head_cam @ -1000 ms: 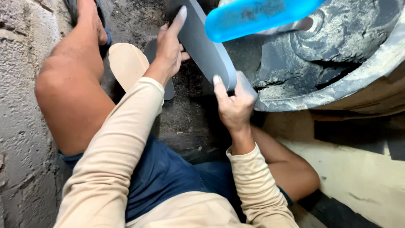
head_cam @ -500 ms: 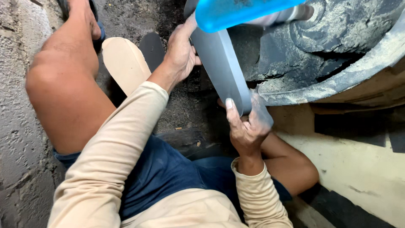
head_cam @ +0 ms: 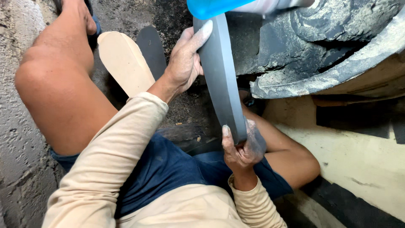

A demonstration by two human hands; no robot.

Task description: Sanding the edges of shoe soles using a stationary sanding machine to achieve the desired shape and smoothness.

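Note:
I hold a long grey pipe [head_cam: 219,76] that runs from the top centre down toward my lap. My left hand [head_cam: 185,59] grips its upper part, fingers wrapped over the far side. My right hand [head_cam: 242,147] is closed around its lower end, just above my right thigh. Both hands are smeared with grey cement. A blue plastic handle [head_cam: 219,6] juts in at the top edge, right above the pipe's upper end.
A large round basin [head_cam: 337,80] holding wet grey cement fills the upper right. A tan sandal [head_cam: 124,61] and a dark sandal [head_cam: 152,50] lie on the dirty floor by my bent left leg [head_cam: 63,93]. A rough concrete wall [head_cam: 17,126] stands left.
The pipe has swung from a slant to nearly upright and come closer to me. My right hand has slid down toward my lap with its lower end.

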